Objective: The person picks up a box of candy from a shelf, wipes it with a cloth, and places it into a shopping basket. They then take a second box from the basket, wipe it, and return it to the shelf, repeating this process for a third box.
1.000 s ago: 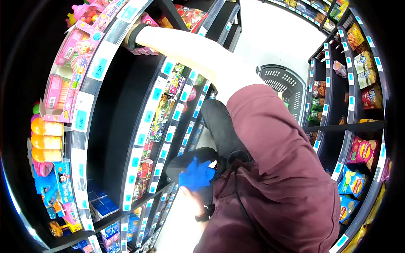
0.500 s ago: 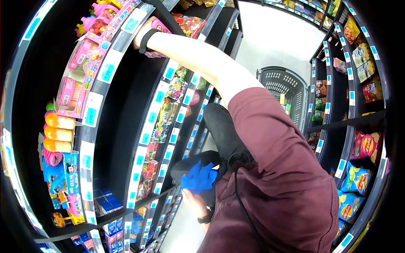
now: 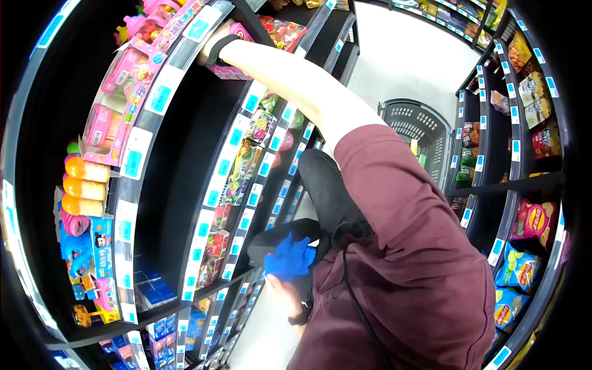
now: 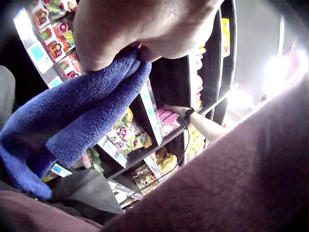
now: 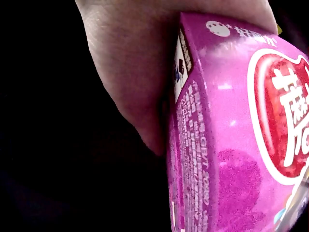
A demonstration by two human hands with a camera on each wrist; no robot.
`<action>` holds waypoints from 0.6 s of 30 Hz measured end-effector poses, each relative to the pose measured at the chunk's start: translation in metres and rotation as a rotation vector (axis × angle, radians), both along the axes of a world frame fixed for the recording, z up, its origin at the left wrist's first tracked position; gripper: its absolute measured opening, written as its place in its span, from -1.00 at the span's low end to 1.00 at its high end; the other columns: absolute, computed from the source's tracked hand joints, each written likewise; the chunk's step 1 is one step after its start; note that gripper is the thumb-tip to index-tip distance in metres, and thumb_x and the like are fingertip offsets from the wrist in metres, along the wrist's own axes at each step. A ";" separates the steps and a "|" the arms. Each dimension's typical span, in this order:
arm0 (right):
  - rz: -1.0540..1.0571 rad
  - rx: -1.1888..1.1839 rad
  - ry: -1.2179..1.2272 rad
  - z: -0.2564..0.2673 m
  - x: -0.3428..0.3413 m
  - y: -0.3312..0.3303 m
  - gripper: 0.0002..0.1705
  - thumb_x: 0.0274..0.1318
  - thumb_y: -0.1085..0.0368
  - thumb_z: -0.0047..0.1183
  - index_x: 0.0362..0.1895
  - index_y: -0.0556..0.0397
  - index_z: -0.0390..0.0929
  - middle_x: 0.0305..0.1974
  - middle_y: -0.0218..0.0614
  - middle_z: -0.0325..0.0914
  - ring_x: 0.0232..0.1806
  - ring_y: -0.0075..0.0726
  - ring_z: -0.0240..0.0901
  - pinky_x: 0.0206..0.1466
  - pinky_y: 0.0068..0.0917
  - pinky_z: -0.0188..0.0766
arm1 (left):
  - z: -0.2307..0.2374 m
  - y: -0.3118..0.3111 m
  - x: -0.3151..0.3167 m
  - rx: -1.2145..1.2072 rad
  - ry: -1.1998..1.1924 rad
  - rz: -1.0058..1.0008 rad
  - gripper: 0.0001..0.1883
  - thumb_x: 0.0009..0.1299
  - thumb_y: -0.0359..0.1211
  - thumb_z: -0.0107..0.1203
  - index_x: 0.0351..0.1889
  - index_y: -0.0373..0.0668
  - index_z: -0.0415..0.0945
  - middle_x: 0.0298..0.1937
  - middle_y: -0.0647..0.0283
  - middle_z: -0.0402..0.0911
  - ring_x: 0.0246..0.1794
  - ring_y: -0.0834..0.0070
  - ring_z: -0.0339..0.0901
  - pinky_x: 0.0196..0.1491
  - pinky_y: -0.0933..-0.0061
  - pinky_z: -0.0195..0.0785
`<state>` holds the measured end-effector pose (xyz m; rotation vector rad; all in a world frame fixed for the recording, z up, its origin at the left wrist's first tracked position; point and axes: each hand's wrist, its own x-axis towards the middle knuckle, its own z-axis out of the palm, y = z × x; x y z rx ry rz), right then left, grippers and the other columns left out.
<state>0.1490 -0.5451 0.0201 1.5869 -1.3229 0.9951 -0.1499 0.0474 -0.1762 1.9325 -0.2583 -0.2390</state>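
My right hand (image 3: 213, 49) reaches into the shelf at the upper left in the head view and grips a pink box (image 3: 231, 72). Up close in the right wrist view, the thumb lies along the narrow side of the box (image 5: 231, 106) and the hand spans its top; the fingertips are hidden behind it. Low in the middle, my left hand (image 3: 284, 294) holds a blue cloth (image 3: 290, 259) over the knee. The left wrist view shows this cloth (image 4: 91, 106) bunched in the fingers and hanging down in folds.
Toy candy packs (image 3: 86, 185) line the upper shelf at the left, with bagged sweets (image 3: 243, 166) on a lower one. A dark shopping basket (image 3: 435, 129) stands on the floor in the aisle. Chip bags (image 3: 518, 268) fill the rack at the right.
The head view has shifted, so the left shelf sits farther right in it. My right hand stays at the pink box, and the left keeps hold of the cloth.
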 end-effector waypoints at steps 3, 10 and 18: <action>0.187 0.071 0.007 -0.009 0.010 -0.003 -0.30 0.24 -0.27 -0.26 0.38 -0.34 0.36 0.38 -0.44 0.35 0.40 -0.28 0.25 0.35 0.08 0.13 | -0.004 0.003 0.001 0.042 0.023 -0.023 -0.42 0.64 -0.11 -0.21 0.37 -0.44 0.24 0.38 -0.06 0.34 0.35 0.25 0.34 0.42 0.27 0.10; 0.698 0.676 0.053 0.036 -0.057 0.052 -0.36 0.30 -0.14 -0.19 0.40 -0.26 0.33 0.43 -0.30 0.25 0.44 -0.01 0.16 0.25 0.37 0.15 | -0.006 0.007 -0.002 0.072 -0.009 0.001 -0.40 0.64 -0.10 -0.21 0.38 -0.48 0.21 0.43 -0.08 0.28 0.41 0.22 0.27 0.46 0.25 0.05; 0.781 0.341 0.183 0.025 -0.096 0.114 -0.28 0.20 -0.14 -0.11 0.39 -0.14 0.32 0.47 -0.20 0.15 0.52 0.04 -0.05 0.53 0.23 -0.23 | -0.029 0.014 0.009 -0.012 -0.127 -0.030 -0.59 0.55 -0.45 -0.10 0.33 -0.38 0.26 0.24 -0.34 0.39 0.14 -0.20 0.41 0.21 0.03 0.26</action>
